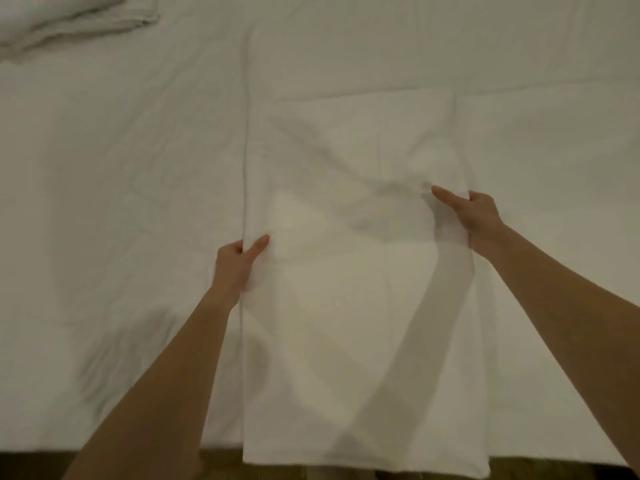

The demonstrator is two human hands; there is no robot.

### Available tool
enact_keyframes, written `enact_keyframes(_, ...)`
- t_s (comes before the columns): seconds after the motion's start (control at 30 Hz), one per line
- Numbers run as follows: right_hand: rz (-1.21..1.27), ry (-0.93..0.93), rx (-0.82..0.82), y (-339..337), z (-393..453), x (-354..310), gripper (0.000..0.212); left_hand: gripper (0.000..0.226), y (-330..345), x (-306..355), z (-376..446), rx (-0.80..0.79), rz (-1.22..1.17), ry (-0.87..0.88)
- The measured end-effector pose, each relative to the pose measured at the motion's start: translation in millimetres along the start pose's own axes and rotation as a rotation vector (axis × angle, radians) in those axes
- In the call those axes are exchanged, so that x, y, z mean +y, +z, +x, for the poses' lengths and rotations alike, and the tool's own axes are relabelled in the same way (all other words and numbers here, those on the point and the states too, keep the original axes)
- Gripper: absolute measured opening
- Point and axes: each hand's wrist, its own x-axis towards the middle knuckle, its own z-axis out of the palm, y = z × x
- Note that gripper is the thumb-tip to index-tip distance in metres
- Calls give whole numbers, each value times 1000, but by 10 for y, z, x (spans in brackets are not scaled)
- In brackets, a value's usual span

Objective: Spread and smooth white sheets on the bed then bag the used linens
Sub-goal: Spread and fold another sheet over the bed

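A folded white sheet (353,271) lies lengthwise on the bed, its near end hanging over the bed's front edge. My left hand (235,261) grips the sheet's left edge, thumb on top and fingers under the fold. My right hand (474,216) grips the right edge, with the thumb stretched over the cloth and wrinkles running from it. Beneath lies the spread white sheet (121,202) covering the bed.
A bundle of crumpled white linen (69,22) sits at the far left corner of the bed. A long crease (246,133) runs up the bed cover. A strip of brown floor (34,465) shows below the bed's front edge.
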Motion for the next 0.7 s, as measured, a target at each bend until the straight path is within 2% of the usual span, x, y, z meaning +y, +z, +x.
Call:
enact_keyframes(0.07,16,-4,21,96,198,-245,35,19,70,274,366,-4,-17,15)
enact_keyframes(0.2,91,-4,51,270,510,-687,22,34,258,941,1021,7,-80,30)
enact_keyframes(0.33,44,-100,105,384,751,-993,22,37,298,1463,1516,-69,-89,52)
enact_keyframes(0.43,47,-221,141,391,927,-1054,22,25,289,1493,1651,-75,-135,77)
enact_keyframes(0.5,3,-244,164,390,1003,-979,22,28,312,1392,1660,-89,-188,44)
enact_keyframes(0.6,-47,-213,203,413,1038,-845,17,25,301,1249,1618,-153,-237,-27)
enact_keyframes(0.7,-1,-116,198,341,897,-768,24,20,210,1071,1434,-241,-149,-83)
